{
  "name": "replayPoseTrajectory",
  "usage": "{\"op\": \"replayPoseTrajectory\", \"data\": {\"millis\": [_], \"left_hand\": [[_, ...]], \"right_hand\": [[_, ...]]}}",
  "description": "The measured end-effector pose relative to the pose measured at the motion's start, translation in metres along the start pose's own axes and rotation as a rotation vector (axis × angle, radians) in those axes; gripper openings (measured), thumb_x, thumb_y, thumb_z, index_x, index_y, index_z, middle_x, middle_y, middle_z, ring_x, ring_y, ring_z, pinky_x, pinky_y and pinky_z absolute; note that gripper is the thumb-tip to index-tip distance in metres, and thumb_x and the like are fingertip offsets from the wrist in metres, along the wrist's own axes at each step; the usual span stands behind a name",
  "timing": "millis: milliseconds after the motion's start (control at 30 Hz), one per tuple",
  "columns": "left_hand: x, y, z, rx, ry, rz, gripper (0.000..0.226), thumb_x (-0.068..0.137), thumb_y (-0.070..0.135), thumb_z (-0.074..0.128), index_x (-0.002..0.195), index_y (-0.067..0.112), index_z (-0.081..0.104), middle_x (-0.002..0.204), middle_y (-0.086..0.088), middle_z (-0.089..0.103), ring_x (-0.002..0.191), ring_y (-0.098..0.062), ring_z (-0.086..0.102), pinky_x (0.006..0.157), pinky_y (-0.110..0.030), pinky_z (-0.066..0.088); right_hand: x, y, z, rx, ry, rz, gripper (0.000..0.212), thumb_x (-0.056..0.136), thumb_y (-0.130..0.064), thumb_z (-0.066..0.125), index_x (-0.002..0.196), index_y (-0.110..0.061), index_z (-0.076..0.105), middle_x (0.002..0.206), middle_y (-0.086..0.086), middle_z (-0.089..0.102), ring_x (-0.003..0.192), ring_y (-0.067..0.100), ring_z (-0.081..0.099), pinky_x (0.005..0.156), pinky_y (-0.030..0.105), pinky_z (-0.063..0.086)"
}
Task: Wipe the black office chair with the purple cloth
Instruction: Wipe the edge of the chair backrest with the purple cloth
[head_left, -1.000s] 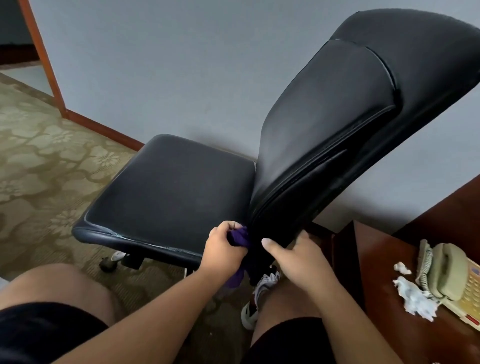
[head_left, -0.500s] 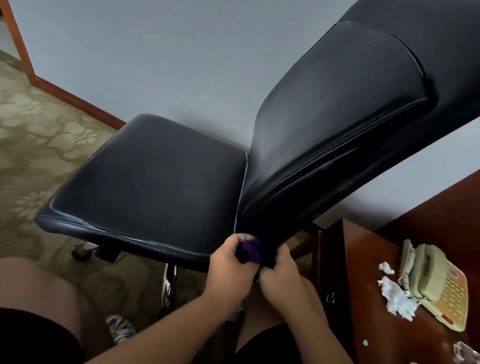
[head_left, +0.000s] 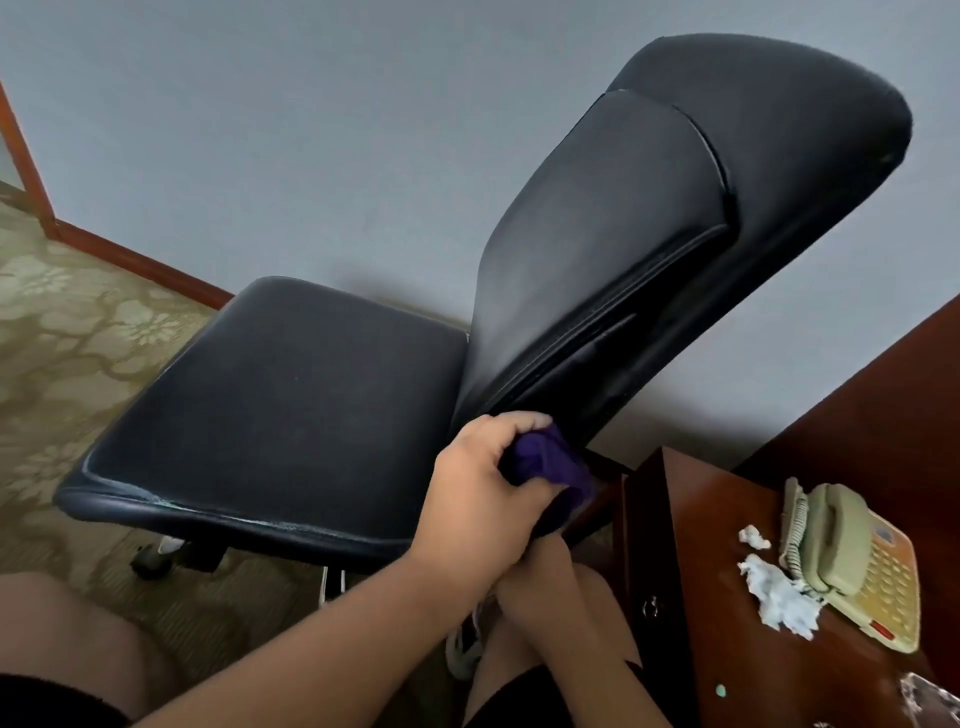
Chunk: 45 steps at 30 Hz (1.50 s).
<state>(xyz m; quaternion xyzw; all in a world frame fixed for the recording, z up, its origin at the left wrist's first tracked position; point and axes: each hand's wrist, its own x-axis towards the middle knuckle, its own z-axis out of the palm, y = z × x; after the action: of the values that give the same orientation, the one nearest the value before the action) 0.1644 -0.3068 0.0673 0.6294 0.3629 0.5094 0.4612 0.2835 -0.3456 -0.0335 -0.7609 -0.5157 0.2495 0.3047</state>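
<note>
The grey wall (head_left: 311, 130) fills the background, with a reddish wooden skirting board (head_left: 140, 262) along its foot and a patterned beige carpet (head_left: 67, 332) spreading out to my left. In front of me stands the black office chair (head_left: 291, 410), its flat seat toward my left and its tall padded backrest (head_left: 649, 244) leaning up and away to my right. To my right sits a dark red wooden tabletop (head_left: 727, 597), and on it rests a beige telephone (head_left: 852, 561) with its handset in the cradle; two crumpled white tissue scraps (head_left: 779, 597) lie just beside the phone on its near-left side. My bare knees show at the bottom of the view, one at the far left and one below my hands. My left hand (head_left: 478, 499) is closed around the bunched purple cloth (head_left: 545, 467), pressing it against the lower edge of the backrest right where it meets the rear of the seat. The cloth bulges out between my fingers (head_left: 514, 423) and thumb, and a fold of it hangs downward. My right hand (head_left: 540, 587) is tucked beneath my left, low under the chair's rear edge, mostly covered by my left wrist; I cannot tell whether its grip is closed on anything.
</note>
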Motion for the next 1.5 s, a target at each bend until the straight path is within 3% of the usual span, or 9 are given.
{"op": "replayPoseTrajectory", "data": {"millis": [133, 333, 633, 833, 933, 1067, 1233, 1367, 1500], "left_hand": [[0.01, 0.023, -0.001, 0.059, 0.012, 0.099, 0.054, 0.071, 0.008, 0.079, 0.1, 0.052, 0.065, 0.102, 0.024, 0.062, 0.1, 0.005, 0.06, 0.085, -0.012, 0.049], [0.027, 0.086, 0.004, 0.033, 0.03, 0.212, 0.049, 0.072, 0.014, 0.076, 0.107, 0.046, 0.064, 0.103, 0.024, 0.065, 0.098, 0.007, 0.061, 0.086, -0.018, 0.053], [0.042, 0.085, 0.013, 0.19, 0.06, 0.388, 0.045, 0.077, 0.01, 0.071, 0.116, 0.031, 0.069, 0.111, 0.012, 0.067, 0.104, -0.005, 0.06, 0.091, -0.015, 0.045], [0.001, -0.025, -0.014, 0.586, -0.174, -0.151, 0.041, 0.077, 0.004, 0.06, 0.098, 0.036, 0.074, 0.101, 0.011, 0.059, 0.097, -0.017, 0.063, 0.083, -0.033, 0.053], [-0.003, -0.026, -0.014, 0.455, -0.041, -0.064, 0.034, 0.075, 0.005, 0.069, 0.094, 0.033, 0.074, 0.099, 0.011, 0.062, 0.098, -0.011, 0.063, 0.088, -0.021, 0.047], [0.022, 0.036, -0.005, 0.246, 0.083, 0.214, 0.043, 0.074, 0.005, 0.072, 0.103, 0.036, 0.071, 0.103, 0.015, 0.062, 0.099, 0.005, 0.057, 0.088, -0.005, 0.039], [0.052, 0.072, -0.004, 0.257, 0.027, 0.274, 0.042, 0.072, 0.011, 0.069, 0.103, 0.038, 0.064, 0.102, 0.017, 0.051, 0.091, 0.002, 0.056, 0.081, -0.009, 0.043], [0.033, 0.029, -0.011, 0.149, -0.038, 0.028, 0.04, 0.069, 0.014, 0.075, 0.093, 0.038, 0.055, 0.099, 0.006, 0.056, 0.084, -0.001, 0.056, 0.075, -0.013, 0.044], [0.016, 0.0, -0.021, 0.052, -0.159, -0.054, 0.049, 0.069, 0.007, 0.075, 0.101, 0.041, 0.059, 0.11, 0.002, 0.06, 0.097, -0.006, 0.063, 0.085, -0.024, 0.053]], "right_hand": [[-0.001, -0.016, -0.021, -0.144, -0.009, 0.049, 0.015, 0.082, -0.029, 0.056, 0.097, -0.026, 0.058, 0.081, -0.014, 0.059, 0.073, 0.004, 0.058, 0.06, 0.017, 0.042], [-0.009, -0.063, -0.069, -0.074, 0.14, -0.072, 0.041, 0.061, -0.062, 0.048, 0.088, -0.033, 0.055, 0.082, -0.011, 0.062, 0.076, 0.008, 0.06, 0.062, 0.031, 0.047], [-0.009, -0.093, -0.117, -0.086, 0.16, -0.16, 0.022, 0.066, -0.035, 0.067, 0.071, -0.015, 0.059, 0.072, 0.005, 0.065, 0.075, 0.026, 0.064, 0.067, 0.047, 0.054], [-0.004, -0.084, -0.117, -0.156, 0.123, -0.093, 0.033, 0.072, -0.032, 0.073, 0.091, -0.013, 0.055, 0.081, -0.004, 0.063, 0.074, 0.015, 0.062, 0.064, 0.031, 0.05], [0.0, -0.077, -0.12, -0.101, 0.152, -0.095, 0.034, 0.068, -0.054, 0.069, 0.078, -0.028, 0.05, 0.076, -0.013, 0.06, 0.067, -0.004, 0.057, 0.059, 0.02, 0.044], [0.002, -0.076, -0.116, -0.064, 0.178, -0.133, 0.017, 0.071, -0.04, 0.065, 0.075, -0.029, 0.052, 0.071, -0.013, 0.058, 0.059, -0.005, 0.053, 0.05, 0.012, 0.036], [-0.018, -0.077, -0.1, 0.496, 0.629, 0.005, 0.014, 0.077, -0.042, 0.063, 0.079, -0.028, 0.065, 0.067, -0.004, 0.064, 0.062, 0.02, 0.064, 0.059, 0.035, 0.054], [-0.028, -0.094, -0.061, 0.892, 0.217, 0.319, 0.035, 0.094, -0.05, 0.061, 0.097, -0.015, 0.062, 0.072, 0.013, 0.069, 0.052, 0.029, 0.064, 0.042, 0.036, 0.052], [-0.021, -0.097, -0.029, 1.156, 0.029, 0.305, 0.034, 0.101, -0.043, 0.05, 0.119, -0.019, 0.065, 0.108, 0.012, 0.074, 0.093, 0.028, 0.072, 0.072, 0.047, 0.06]]}}
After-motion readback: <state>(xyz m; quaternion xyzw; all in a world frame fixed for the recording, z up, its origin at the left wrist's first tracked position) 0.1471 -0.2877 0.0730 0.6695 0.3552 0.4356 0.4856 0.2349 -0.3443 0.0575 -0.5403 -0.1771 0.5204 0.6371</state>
